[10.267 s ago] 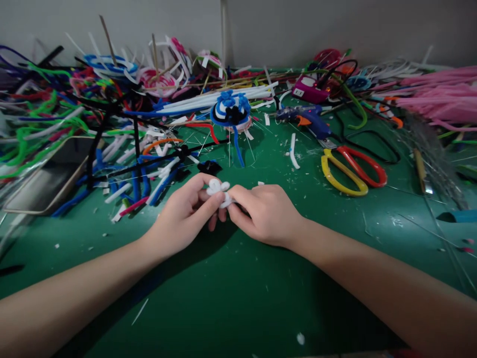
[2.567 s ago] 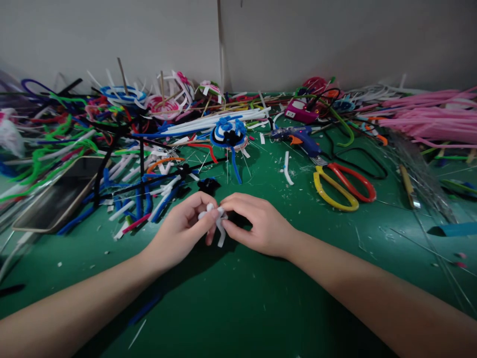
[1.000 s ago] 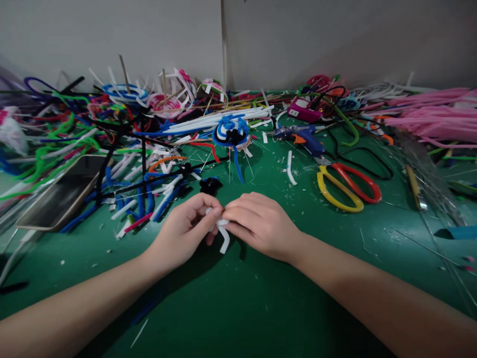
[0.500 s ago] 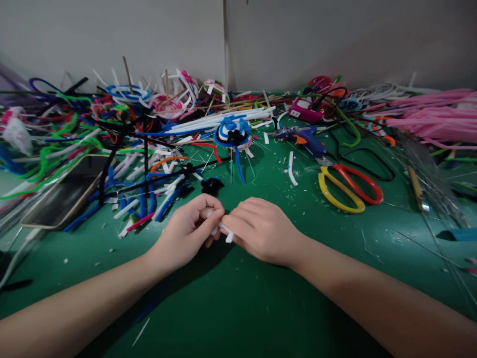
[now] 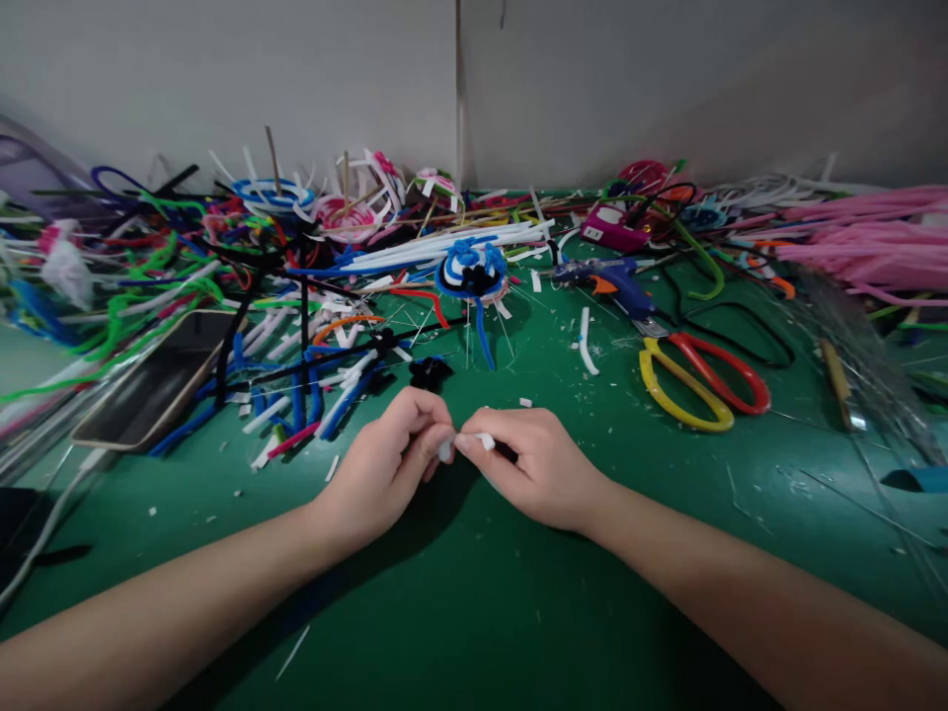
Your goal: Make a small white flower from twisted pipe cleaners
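Observation:
Above the green table (image 5: 474, 612), my left hand (image 5: 396, 464) and my right hand (image 5: 537, 464) meet at the fingertips. Both pinch a small white fuzzy piece (image 5: 485, 441); one end sticks out at my right thumb, and a white bit shows at my left fingertips. The fingers hide the rest of it. Just beyond my left hand lies a black flower shape (image 5: 431, 372). Farther back sits a blue, white and black striped ornament (image 5: 472, 269) with a blue stem.
Scissors with yellow and red handles (image 5: 722, 380) and a blue glue gun (image 5: 626, 286) lie at the right. A phone (image 5: 159, 380) is at the left. Loose pipe cleaners (image 5: 444, 247) and pink stems (image 5: 881, 242) cover the back. A white strip (image 5: 588, 341) lies near the scissors.
My right hand has turned so that its thumb shows, and the white piece's end now points right instead of down. The view has shifted slightly left. White scraps now show beyond my right hand and beside my left.

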`<action>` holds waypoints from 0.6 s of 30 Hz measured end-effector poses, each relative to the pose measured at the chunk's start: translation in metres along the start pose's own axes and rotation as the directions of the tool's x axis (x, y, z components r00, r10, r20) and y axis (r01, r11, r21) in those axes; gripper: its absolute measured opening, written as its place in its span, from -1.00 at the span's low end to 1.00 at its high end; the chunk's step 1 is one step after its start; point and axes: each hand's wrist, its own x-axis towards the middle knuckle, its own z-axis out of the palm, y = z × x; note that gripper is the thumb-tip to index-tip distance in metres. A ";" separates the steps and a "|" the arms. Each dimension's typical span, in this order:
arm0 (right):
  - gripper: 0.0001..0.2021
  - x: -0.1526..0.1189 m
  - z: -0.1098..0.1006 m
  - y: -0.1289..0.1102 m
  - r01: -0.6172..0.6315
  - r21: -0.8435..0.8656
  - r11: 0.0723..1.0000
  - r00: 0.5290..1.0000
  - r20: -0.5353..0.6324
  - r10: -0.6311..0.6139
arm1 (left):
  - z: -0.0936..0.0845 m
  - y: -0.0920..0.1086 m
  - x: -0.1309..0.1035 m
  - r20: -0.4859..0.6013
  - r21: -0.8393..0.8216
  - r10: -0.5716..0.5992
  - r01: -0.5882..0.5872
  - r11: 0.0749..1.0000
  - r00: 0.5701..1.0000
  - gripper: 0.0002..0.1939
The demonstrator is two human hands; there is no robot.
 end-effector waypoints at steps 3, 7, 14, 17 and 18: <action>-0.76 0.001 -0.001 -0.001 -0.067 0.115 0.991 0.997 0.042 0.062 | -0.002 0.000 -0.003 -0.019 0.195 0.110 -0.104 0.975 0.994 -0.96; -0.76 0.003 -0.003 0.000 -0.160 0.241 0.957 0.985 0.105 0.138 | -0.002 0.000 -0.001 -0.030 0.341 0.241 -0.216 0.915 0.970 -0.92; -0.77 0.003 -0.001 0.002 -0.067 0.122 0.990 0.998 0.030 0.064 | -0.014 0.020 0.000 0.030 0.603 0.422 -0.354 0.715 0.906 -0.86; -0.75 0.004 -0.001 0.001 -0.092 0.123 0.988 0.996 0.031 0.089 | -0.049 0.036 -0.001 -0.053 0.757 0.375 -0.207 0.619 0.926 -0.84; -0.74 0.004 0.000 0.000 -0.095 0.128 0.987 0.995 0.035 0.092 | -0.066 0.038 -0.002 -0.129 0.798 0.374 -0.128 0.589 0.919 -0.84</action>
